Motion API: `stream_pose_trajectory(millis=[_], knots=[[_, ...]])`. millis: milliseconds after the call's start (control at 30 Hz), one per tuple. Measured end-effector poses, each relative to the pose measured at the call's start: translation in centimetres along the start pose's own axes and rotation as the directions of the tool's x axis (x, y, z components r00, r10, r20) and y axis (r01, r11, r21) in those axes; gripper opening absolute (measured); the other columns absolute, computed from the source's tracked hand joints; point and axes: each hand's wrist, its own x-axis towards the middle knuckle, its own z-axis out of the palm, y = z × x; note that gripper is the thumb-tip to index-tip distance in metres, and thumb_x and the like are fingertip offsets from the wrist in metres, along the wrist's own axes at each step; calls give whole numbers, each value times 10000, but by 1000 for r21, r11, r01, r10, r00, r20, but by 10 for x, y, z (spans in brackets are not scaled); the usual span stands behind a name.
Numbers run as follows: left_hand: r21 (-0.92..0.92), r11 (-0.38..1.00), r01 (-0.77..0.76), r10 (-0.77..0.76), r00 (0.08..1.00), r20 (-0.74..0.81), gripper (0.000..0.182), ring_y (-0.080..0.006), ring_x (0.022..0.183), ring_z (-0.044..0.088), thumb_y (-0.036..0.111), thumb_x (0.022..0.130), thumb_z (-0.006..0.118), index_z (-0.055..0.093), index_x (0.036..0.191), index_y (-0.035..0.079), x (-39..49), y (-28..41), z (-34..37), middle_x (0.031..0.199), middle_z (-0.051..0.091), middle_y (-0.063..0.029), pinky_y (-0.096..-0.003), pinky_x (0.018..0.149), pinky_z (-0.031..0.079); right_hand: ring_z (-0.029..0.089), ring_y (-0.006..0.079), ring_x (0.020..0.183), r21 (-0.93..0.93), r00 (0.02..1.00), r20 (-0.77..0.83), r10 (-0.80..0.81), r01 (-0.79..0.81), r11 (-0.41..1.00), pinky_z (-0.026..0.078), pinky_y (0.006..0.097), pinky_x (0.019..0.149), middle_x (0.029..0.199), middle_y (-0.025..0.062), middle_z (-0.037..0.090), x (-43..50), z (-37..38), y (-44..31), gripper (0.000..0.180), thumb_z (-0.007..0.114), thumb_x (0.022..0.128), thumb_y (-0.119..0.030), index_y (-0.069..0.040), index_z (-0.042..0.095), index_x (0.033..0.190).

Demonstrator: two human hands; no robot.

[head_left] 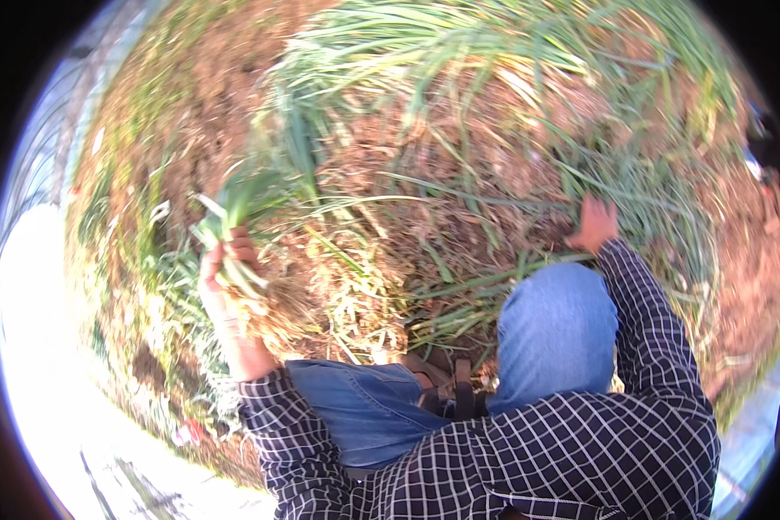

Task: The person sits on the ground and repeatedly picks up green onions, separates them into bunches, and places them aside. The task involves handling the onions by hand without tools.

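My left hand (pixel 231 257) is closed around a bunch of green-leaved plants with white stems (pixel 240 272), which look like leeks or green onions. Their pale, stringy roots (pixel 279 315) hang toward my lap, and the leaves (pixel 260 192) fan out away from me, blurred. Beyond my right knee, my right hand (pixel 595 224) reaches down among long green leaves (pixel 630 188) lying on the ground. Its fingers look spread, and some fingertips blur into the leaves. Whether it grips any leaf is not plain.
A large heap of long green leaves (pixel 429 39) lies ahead on brown soil (pixel 214 78). Dry trimmings (pixel 364 286) cover the ground before my bent legs in blue jeans (pixel 556 325). Loose green stalks (pixel 458 322) lie between my knees. At the right rim are dark, unclear shapes.
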Motion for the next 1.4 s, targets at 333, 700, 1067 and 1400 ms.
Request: stream_pose_trajectory(millis=[333, 700, 1067, 1400], knots=[[-57, 997, 53, -50, 997, 53, 704, -136, 631, 441, -23, 799, 462, 69, 1382, -61, -4, 8, 18, 784, 396, -69, -252, 542, 442, 496, 295, 1056, -226, 481, 856, 191, 16, 974, 217, 477, 961, 1123, 146, 526, -127, 104, 94, 478, 551, 817, -436, -39, 593, 1080], [4, 983, 185, -178, 939, 294, 508, -136, 577, 484, -22, 802, 490, 259, 1251, -82, -8, -17, 48, 785, 431, -82, -253, 480, 474, 516, 401, 565, 165, 895, 444, -33, -46, 985, 380, 463, 532, 560, 235, 476, -113, 53, 130, 426, 600, 816, -347, 20, 595, 598], [124, 947, 297, -318, 803, 504, 602, -170, 565, 533, -29, 780, 514, 218, 1300, -90, -64, -86, 111, 738, 465, -96, -258, 440, 522, 623, 127, 751, 930, 884, -303, -356, 193, -314, 506, 244, 660, 874, 78, 654, -47, -209, -129, 275, 564, 892, -250, 4, 633, 972], [246, 916, 316, -396, 804, 443, 133, -182, 520, 560, 45, 826, 518, 442, 846, -63, -91, -123, 90, 709, 501, -111, -249, 467, 539, 522, 137, 628, 335, 856, -319, -406, -299, -894, 405, 253, 515, 856, 33, 592, -51, -195, -176, 257, 578, 881, -321, -84, 565, 979]])
